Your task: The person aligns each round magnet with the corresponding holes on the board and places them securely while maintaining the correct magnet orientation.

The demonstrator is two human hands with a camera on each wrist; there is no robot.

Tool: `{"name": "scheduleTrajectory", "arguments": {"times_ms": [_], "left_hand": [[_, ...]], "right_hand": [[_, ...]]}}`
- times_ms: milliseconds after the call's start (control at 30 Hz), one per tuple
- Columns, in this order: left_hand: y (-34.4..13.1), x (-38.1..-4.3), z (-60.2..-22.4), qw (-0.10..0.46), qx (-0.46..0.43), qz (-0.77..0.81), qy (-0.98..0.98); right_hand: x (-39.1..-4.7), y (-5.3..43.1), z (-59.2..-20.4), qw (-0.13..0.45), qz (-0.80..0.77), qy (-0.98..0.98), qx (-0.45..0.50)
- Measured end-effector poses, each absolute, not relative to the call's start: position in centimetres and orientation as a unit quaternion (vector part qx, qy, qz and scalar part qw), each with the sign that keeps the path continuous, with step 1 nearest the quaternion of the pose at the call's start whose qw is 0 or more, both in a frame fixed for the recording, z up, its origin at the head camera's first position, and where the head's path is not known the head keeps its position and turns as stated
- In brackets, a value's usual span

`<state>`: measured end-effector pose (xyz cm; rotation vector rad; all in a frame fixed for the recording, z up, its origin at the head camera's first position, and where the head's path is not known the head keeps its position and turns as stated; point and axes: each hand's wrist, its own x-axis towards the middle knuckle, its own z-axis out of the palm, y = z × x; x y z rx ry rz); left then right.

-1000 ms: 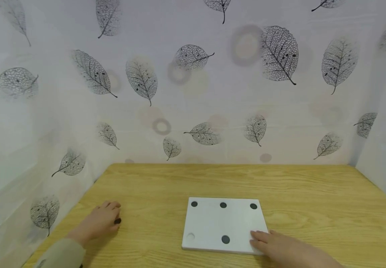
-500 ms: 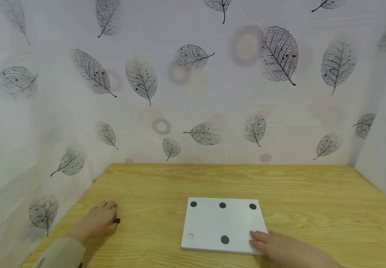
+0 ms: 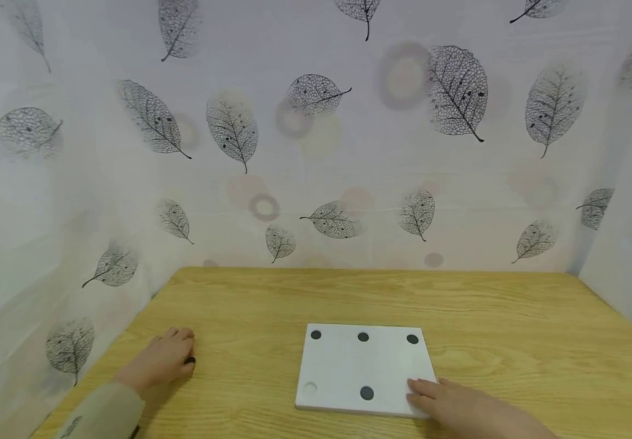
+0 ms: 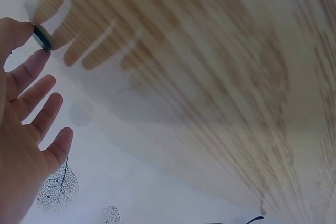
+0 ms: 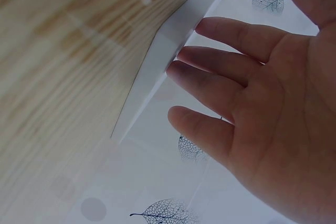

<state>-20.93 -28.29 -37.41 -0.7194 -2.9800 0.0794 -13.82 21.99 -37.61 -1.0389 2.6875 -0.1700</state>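
Note:
A small round black disc [image 4: 42, 38] is pinched between the thumb and index finger of my left hand [image 3: 158, 360], low over the left part of the table. The left wrist view shows the disc edge-on, the other fingers of that hand spread. A white rectangular board [image 3: 343, 366] lies to the right, flat on the table. Three dark discs sit along its far edge, and another dark disc [image 3: 367, 393] sits at the near middle. At its near left is a bare round recess [image 3: 309, 388]. My right hand [image 3: 461, 405] rests straight fingers on the board's near right corner, hiding that corner.
The wood-grain table [image 3: 250, 305] reaches back to a pale curtain [image 3: 316, 152] printed with dark leaf skeletons. The same cloth encloses the left and right sides. A light sleeve [image 3: 104, 411] covers the left forearm.

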Motion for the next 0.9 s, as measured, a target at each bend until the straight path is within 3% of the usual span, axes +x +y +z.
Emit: {"name": "scheduleTrajectory", "arguments": {"times_ms": [433,900], "left_hand": [[-27.0,-21.3,-37.5,0.031,-0.254,0.010,-0.967],[-19.1,-21.7,-36.6,0.013,-0.351,0.023,-0.936]], "right_hand": [[-13.7,21.6,-37.4,0.144,-0.069,0.928,-0.335],[-13.7,21.5,-37.4,0.145,-0.077,0.929,-0.332]]}}
